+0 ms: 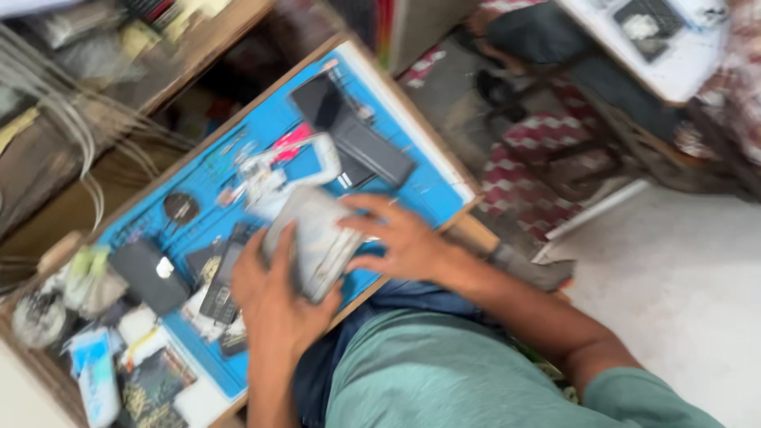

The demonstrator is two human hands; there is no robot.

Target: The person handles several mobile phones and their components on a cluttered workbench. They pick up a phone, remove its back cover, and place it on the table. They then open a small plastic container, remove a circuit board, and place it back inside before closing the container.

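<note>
A: Head cam, heavy motion blur. Both hands on one thing?

B: Yep. Left hand (273,289) cups a pale grey flat device (315,238) from below, fingers wrapped on its lower edge. Right hand (396,238) comes over from the right, fingers spread and pressed on its top/side. So both clamped on it.

A: Where's the device?

B: Held just above the near edge of the blue work mat (273,119), tilted, over the person's lap.

A: Other stuff?

B: Dark slab w/ black screen part (353,131) on mat, further back. Round dark disc (181,208) to the left. Black pouch-like item (149,275) near left edge. White wires (83,135) top left. Rest too blurred to ID.
</note>
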